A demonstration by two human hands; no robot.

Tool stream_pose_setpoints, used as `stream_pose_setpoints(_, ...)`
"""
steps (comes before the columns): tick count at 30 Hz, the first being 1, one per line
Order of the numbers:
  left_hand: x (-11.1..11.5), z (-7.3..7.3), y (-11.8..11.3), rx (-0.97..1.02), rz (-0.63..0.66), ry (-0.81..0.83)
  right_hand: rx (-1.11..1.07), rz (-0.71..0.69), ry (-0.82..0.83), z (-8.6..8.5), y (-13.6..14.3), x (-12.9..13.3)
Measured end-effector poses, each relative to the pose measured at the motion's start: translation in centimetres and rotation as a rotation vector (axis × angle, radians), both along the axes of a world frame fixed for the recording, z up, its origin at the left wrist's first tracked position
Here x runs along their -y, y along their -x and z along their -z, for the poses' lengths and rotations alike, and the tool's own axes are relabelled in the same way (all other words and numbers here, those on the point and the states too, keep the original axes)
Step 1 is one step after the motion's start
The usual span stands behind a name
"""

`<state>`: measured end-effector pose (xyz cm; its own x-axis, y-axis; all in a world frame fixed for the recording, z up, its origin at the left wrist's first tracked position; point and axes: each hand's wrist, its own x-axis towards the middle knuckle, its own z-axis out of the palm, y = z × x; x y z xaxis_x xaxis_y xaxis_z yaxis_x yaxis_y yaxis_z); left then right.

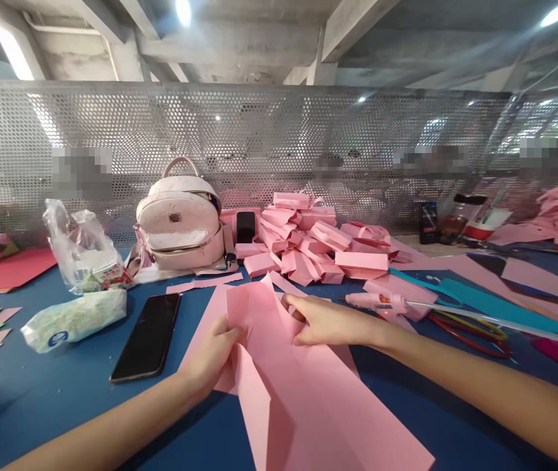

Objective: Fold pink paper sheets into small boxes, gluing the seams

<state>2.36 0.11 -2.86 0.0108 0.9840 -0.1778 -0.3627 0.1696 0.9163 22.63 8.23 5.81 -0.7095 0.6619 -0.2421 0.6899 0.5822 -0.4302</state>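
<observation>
A long sheet of pink paper (308, 392) with fold lines lies in front of me, its left side and far end bent up. My left hand (217, 356) is closed on the raised left edge near the far end, thumb on the inner side. Across from it, my right hand (315, 320) pinches the right edge, fingers curled and partly hidden by the paper. Beneath, other flat pink sheets (205, 327) rest on the blue table. Just right of my right hand is a pink glue gun (377, 302) with a clear glue stick in its back.
A heap of folded pink paper boxes (328, 235) stands behind the sheet. To its left are a pale backpack (178, 222), a black phone (147, 337), a tissue pack (75, 320) and a plastic bag (80, 242). Scissors with red and yellow handles (475, 330) lie at right.
</observation>
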Motion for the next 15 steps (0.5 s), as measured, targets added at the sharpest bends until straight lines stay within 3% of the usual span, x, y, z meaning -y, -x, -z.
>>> stream_pose_setpoints(15,0.00,-0.32,-0.25,-0.001,0.009,-0.035,0.009,0.005,-0.089,0.36,0.18,0.27)
